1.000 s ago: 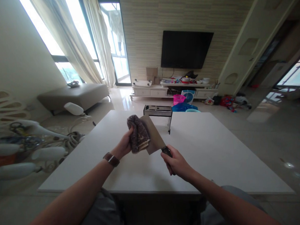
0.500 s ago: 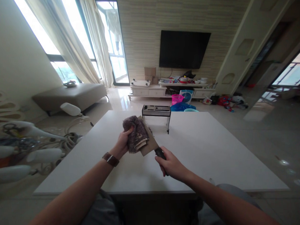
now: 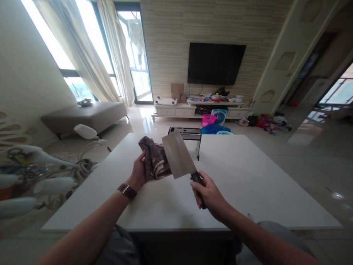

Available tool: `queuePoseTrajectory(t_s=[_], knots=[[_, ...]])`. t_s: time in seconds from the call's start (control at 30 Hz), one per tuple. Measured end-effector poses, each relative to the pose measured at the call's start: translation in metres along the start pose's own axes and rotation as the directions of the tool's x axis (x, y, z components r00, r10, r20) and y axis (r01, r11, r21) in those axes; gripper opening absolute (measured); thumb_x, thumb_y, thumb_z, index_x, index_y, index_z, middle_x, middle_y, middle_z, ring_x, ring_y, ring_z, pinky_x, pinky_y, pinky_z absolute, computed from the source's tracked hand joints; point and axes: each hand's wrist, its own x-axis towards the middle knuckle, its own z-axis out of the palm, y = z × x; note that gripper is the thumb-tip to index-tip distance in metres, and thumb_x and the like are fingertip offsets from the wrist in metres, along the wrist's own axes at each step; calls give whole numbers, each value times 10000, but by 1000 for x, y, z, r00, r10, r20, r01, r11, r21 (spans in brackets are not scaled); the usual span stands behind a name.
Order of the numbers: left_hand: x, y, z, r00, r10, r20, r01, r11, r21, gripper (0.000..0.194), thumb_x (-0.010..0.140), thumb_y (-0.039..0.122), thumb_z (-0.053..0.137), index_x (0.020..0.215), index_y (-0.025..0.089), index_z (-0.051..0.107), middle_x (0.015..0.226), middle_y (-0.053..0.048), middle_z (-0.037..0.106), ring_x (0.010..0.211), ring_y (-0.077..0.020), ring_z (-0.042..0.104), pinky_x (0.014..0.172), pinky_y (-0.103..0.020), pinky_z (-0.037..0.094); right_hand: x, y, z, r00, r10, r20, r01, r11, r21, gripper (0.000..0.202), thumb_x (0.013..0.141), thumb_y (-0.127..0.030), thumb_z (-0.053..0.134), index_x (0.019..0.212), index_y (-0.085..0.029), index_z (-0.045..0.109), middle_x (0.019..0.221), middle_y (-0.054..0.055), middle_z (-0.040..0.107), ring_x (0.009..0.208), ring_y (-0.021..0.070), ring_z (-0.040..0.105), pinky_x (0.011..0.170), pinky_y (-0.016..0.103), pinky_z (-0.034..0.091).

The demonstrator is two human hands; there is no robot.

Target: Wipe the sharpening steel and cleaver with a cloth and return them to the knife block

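My right hand (image 3: pixel 209 193) is closed around the black handle of a cleaver (image 3: pixel 179 155). Its broad metal blade tilts up and to the left above the table. In my left hand (image 3: pixel 139 172) is a folded brown-grey towel (image 3: pixel 154 160), gripped at its left side. The towel's right end sits close beside the blade's left edge; whether they touch I cannot tell. Behind the blade a knife rack (image 3: pixel 184 131) with slots in its top and a dark frame stands on the white table (image 3: pixel 247 184), partly hidden by the blade.
Lamp arms with white shades (image 3: pixel 55 186) and cables lie left of the table. Beyond its far edge are a pink basket (image 3: pixel 208 119) and a blue plastic bag (image 3: pixel 212 129). A low white cabinet (image 3: pixel 175 111) runs along the wall below a television (image 3: pixel 216 63).
The cleaver has moved right, away from the towel that overlapped its blade, and the blade now shows whole. My left hand has shifted slightly left with the towel.
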Motion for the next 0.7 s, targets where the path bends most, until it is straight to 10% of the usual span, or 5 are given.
queuePoseTrajectory(t_s=[0.33, 0.7], knots=[[-24, -61, 30, 973, -199, 120, 197, 980, 30, 340, 917, 303, 600, 1156, 80, 694, 1050, -177, 773, 1029, -325, 733, 1002, -480, 556, 8, 14, 3, 995, 39, 94, -26, 991, -134, 417, 884, -406, 572, 1232, -218, 439, 434, -135, 476, 324, 114, 423, 337, 181, 352], [2, -28, 16, 999, 31, -11, -31, 999, 44, 364, 865, 213, 675, 1200, 70, 671, 1056, -178, 769, 936, -316, 755, 908, -464, 613, 10, 18, 7, 995, 36, 95, -13, 972, -235, 175, 859, -328, 567, 969, -228, 473, 457, -132, 441, 361, 98, 442, 372, 182, 355]])
